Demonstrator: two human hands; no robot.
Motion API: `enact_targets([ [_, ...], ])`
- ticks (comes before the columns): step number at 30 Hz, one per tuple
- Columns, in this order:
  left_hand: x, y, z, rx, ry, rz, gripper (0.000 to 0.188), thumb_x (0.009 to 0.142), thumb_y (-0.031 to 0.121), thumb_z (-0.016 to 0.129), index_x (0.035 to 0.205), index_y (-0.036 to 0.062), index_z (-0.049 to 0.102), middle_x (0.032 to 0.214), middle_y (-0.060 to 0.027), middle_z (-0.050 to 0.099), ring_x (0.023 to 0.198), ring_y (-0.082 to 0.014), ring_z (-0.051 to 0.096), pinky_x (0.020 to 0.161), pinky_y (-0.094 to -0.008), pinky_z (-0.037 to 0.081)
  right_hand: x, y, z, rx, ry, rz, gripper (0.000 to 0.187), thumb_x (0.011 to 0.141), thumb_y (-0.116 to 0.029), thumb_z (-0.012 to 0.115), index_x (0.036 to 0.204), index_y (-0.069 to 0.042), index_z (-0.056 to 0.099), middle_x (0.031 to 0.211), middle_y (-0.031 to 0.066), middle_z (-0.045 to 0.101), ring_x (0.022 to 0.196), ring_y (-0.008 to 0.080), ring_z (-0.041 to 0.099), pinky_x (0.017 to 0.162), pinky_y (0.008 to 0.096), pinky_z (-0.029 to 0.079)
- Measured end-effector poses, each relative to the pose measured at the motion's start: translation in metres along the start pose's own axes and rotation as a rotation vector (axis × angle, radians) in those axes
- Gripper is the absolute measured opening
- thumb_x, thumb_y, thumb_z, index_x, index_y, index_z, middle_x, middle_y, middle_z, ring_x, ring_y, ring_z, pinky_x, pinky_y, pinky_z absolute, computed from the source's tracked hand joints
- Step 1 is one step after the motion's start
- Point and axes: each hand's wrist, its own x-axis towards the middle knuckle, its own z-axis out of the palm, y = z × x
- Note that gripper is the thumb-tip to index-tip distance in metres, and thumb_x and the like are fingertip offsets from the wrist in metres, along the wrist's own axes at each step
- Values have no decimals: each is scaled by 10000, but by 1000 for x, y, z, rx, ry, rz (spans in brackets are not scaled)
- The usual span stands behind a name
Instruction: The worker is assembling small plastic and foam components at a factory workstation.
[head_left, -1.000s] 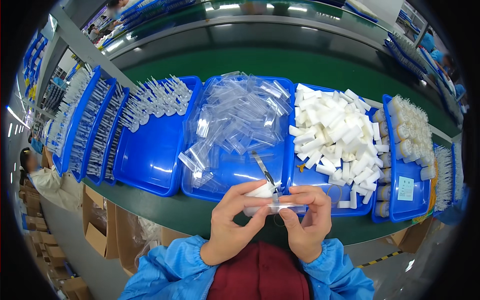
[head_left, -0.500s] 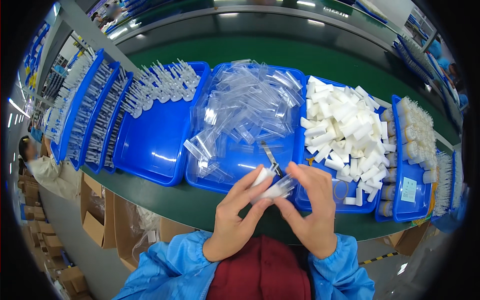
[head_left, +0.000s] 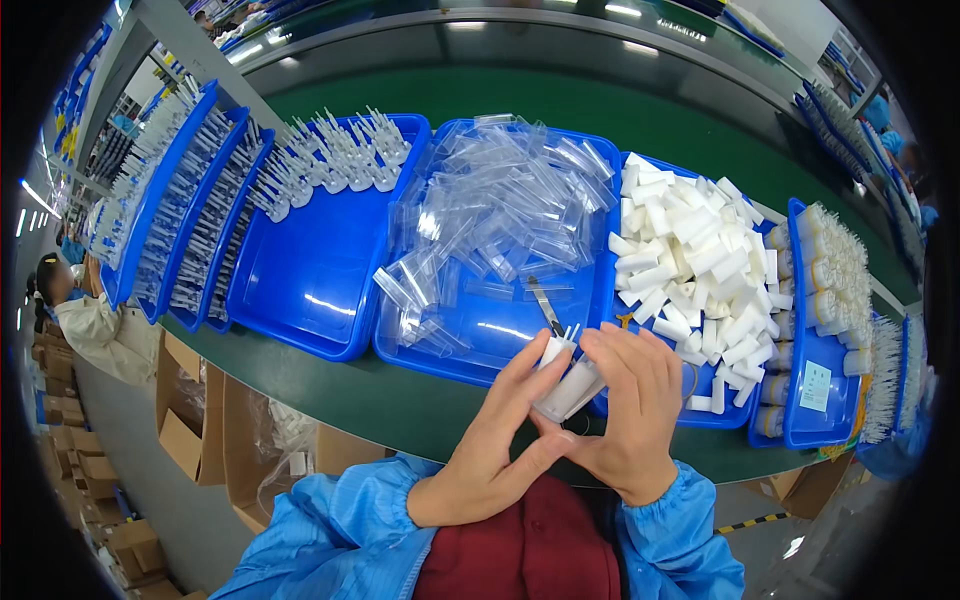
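Note:
Pinched in the fingers of my left hand [head_left: 485, 445] is a small white cylindrical piece [head_left: 556, 352] with thin prongs sticking out. My right hand [head_left: 638, 405] grips a white block in a clear plastic sleeve [head_left: 572, 391], its fingers curled over the far side. The left thumb reaches across to that block's lower end. Just beyond the hands, a slim metal tool [head_left: 545, 304] with a dark end lies in the blue tray of clear plastic sleeves [head_left: 510, 200]. A heap of white blocks [head_left: 700, 250] fills the tray to the right.
At the left, a blue tray [head_left: 300, 290] holds white pronged parts [head_left: 345, 150] at its back, beside tilted trays of similar parts. Stacked trays with round white pieces [head_left: 830, 260] stand right. Behind runs a green conveyor belt [head_left: 600, 115]; cardboard boxes [head_left: 190, 410] sit below the table's left side.
Both hands have shifted slightly right with their pieces. My right fingers have closed around the sleeved block, and the left thumb has stretched toward its lower end.

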Motion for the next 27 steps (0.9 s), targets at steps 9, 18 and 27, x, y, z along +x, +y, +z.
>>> enact_targets([
  [9, 0, -9, -16, -502, 5, -225, 317, 1028, 74, 564, 1321, -5, 472, 1478, -185, 441, 1288, -267, 543, 1063, -385, 471, -11, 16, 6, 208, 81, -95, 780, 590, -282, 936, 1253, -45, 599, 1168, 106, 678, 1067, 299, 659, 900, 416, 480],
  [18, 0, -5, -16, -642, -11, -250, 325, 980, 15, 626, 1277, 4, 495, 1440, -192, 474, 1253, -267, 567, 1009, -365, 521, -16, 15, 13, 300, 70, -151, 783, 652, -275, 928, 1308, -35, 575, 1213, 123, 667, 1106, 310, 623, 919, 414, 478],
  [27, -10, -22, -37, -320, 212, -137, 344, 948, -63, 620, 1288, -21, 581, 1438, -169, 464, 1306, -274, 541, 1024, -356, 543, 41, 43, 48, -75, -111, -182, 373, 796, -41, 656, 1168, -35, 678, 1034, 72, 670, 964, 239, 601, 831, 365, 456],
])
